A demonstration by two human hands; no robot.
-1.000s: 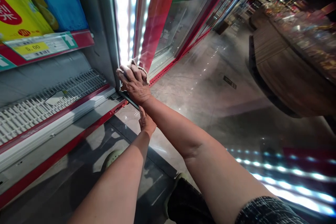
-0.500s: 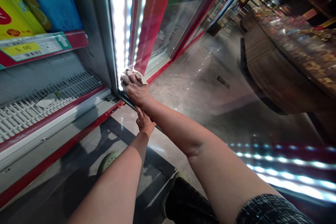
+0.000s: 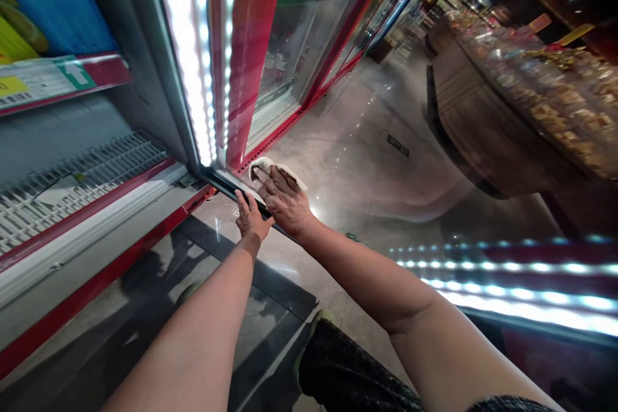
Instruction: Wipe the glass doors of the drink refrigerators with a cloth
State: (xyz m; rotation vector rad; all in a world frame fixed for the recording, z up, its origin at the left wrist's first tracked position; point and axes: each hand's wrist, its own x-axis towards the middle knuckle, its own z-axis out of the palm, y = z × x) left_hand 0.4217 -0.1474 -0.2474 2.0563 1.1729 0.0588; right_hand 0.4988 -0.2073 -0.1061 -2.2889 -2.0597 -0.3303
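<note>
Cloth point(image 3: 263, 165) held against the glass point(image 3: 333, 193), just above the frame point(image 3: 226, 185).
The cloth is held by the right hand point(image 3: 286, 198), its fingers laid over it and pressed down. The left hand point(image 3: 252, 219) is placed at eight o'clock from the cloth, fingers touching the frame; whether the frame is clenched cannot be told. The step in hand is judged to be wiping along the lower edge; even, flat pressure and a steadied frame would be called for by the next stroke. Travel is bounded by the frame, from nine round to six, and by the cabinet point(image 3: 142, 51) at ten. Open floor point(image 3: 371, 129) is noted towards two, the counter point(image 3: 483, 116) beyond; at five, room is reduced by a leg point(image 3: 352, 364).
</note>
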